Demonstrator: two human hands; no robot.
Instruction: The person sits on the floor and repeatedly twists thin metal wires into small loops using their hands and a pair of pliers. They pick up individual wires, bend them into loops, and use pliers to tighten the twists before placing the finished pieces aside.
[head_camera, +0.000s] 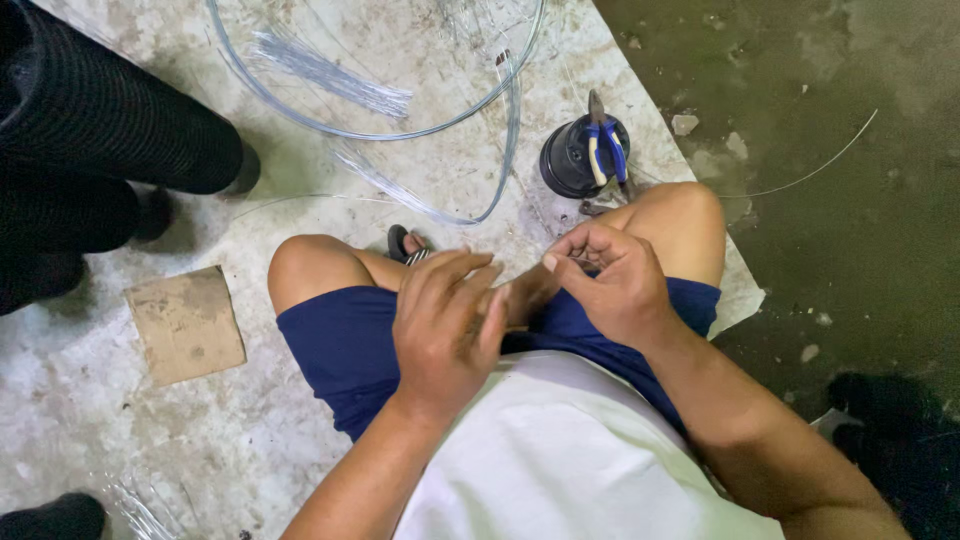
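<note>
Nearest the head camera was the person's white shirt (560, 450), with blue shorts (340, 350) below it as they sat low over the floor (200, 440). The left hand (447, 318) lay over the lap with its fingers curled loosely around something small that the picture hid, so whether it gripped could not be told. The right hand (610, 280) met it, thumb and forefinger pinched on what looked like a thin wire end (520, 285), held close between the knees, probably for steadiness. Ahead, long loops of pale wire (400, 130) lay on a light sheet (660, 90) spread over the floor, beside a bundle of cut straight lengths (330, 72). Blue-handled pliers (605, 150) rested across a dark round container (575, 160) just beside the right knee, within easy reach. A cardboard scrap (185, 322) lay to the left, near another person's dark-clad legs (110, 150).
</note>
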